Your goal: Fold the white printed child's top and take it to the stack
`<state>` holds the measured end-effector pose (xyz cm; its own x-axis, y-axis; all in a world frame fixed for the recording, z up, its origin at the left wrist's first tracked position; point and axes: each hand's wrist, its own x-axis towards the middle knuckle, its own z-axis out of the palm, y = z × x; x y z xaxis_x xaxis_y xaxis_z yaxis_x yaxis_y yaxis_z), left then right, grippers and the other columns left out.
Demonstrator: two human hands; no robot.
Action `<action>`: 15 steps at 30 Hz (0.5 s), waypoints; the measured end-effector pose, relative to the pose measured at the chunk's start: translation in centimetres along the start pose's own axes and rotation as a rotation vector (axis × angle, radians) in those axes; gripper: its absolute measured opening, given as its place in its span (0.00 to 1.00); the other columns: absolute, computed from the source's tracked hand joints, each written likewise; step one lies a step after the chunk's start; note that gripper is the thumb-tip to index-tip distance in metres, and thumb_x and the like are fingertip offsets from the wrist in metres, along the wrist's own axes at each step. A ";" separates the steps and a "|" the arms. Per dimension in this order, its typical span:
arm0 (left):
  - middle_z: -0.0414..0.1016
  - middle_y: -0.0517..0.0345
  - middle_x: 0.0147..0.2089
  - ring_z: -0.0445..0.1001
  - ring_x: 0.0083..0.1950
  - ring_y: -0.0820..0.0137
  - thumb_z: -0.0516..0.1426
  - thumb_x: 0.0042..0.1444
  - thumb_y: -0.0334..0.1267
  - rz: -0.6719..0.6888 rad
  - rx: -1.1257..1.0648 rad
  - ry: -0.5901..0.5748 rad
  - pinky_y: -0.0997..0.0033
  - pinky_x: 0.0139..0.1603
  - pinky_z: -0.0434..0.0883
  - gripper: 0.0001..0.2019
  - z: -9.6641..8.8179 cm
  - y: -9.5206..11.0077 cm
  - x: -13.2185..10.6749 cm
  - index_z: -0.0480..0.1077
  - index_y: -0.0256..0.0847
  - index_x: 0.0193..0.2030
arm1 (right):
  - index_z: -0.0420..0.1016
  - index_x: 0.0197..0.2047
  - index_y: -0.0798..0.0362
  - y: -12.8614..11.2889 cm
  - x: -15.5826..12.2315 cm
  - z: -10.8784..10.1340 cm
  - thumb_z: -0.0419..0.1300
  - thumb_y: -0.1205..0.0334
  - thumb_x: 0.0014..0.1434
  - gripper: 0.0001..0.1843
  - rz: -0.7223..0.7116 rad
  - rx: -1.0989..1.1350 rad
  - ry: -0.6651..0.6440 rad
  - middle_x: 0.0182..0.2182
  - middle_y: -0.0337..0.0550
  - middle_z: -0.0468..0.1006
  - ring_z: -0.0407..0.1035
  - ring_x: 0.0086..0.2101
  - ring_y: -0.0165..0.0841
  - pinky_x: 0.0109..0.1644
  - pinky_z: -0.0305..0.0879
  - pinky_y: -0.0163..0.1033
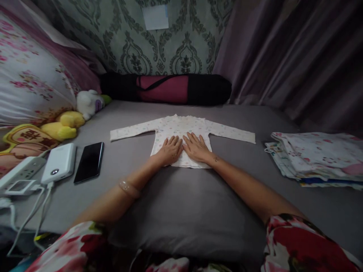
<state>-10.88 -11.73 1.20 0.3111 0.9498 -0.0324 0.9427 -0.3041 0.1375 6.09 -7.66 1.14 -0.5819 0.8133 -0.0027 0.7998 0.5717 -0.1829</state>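
Observation:
A small white long-sleeved shirt [181, 128] with a faint coloured print lies spread on the grey sheet [181, 204], its sleeves stretched out to both sides and its neck away from me. My left hand [171, 150] rests flat on the lower left of the shirt's body, fingers extended. Beside it, my right hand [195, 147] lies flat on the lower right, the fingertips of both hands nearly meeting at the middle. The hem shows just below my palms. Neither hand grips the cloth.
On the right sits a stack of folded printed clothes [320, 155]. To the left are a black phone [89, 162], a white power bank [59, 162], a power strip [22, 172] with cables, and plush toys [64, 124]. A long black and maroon bag [164, 88] lies along the wall.

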 end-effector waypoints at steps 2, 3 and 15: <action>0.47 0.41 0.75 0.43 0.76 0.55 0.39 0.69 0.45 -0.007 -0.030 0.001 0.48 0.72 0.45 0.28 0.1 0.6 -1.4 0.50 0.37 0.72 | 0.50 0.72 0.57 -0.6 -1.3 0.1 0.38 0.53 0.71 0.31 -0.020 -0.004 -0.002 0.72 0.51 0.45 0.38 0.70 0.43 0.71 0.32 0.56; 0.46 0.42 0.75 0.42 0.76 0.55 0.39 0.69 0.46 -0.011 -0.045 -0.002 0.49 0.72 0.44 0.28 0.1 0.7 -2.0 0.49 0.37 0.72 | 0.50 0.72 0.58 -0.8 -1.9 0.1 0.38 0.53 0.71 0.32 -0.031 -0.004 -0.005 0.72 0.52 0.45 0.38 0.70 0.43 0.71 0.31 0.55; 0.43 0.52 0.76 0.39 0.76 0.65 0.36 0.67 0.54 0.006 -0.048 -0.025 0.60 0.74 0.37 0.33 -0.4 -4.7 -6.0 0.49 0.39 0.73 | 0.50 0.73 0.52 2.1 -7.0 -1.0 0.38 0.51 0.71 0.31 -0.113 -0.016 -0.046 0.72 0.46 0.45 0.38 0.70 0.42 0.72 0.34 0.53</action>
<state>-17.20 -16.00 1.17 0.3203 0.9457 -0.0558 0.9340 -0.3055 0.1851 12.03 -12.04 1.73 -0.6744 0.7379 -0.0277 0.7307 0.6614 -0.1693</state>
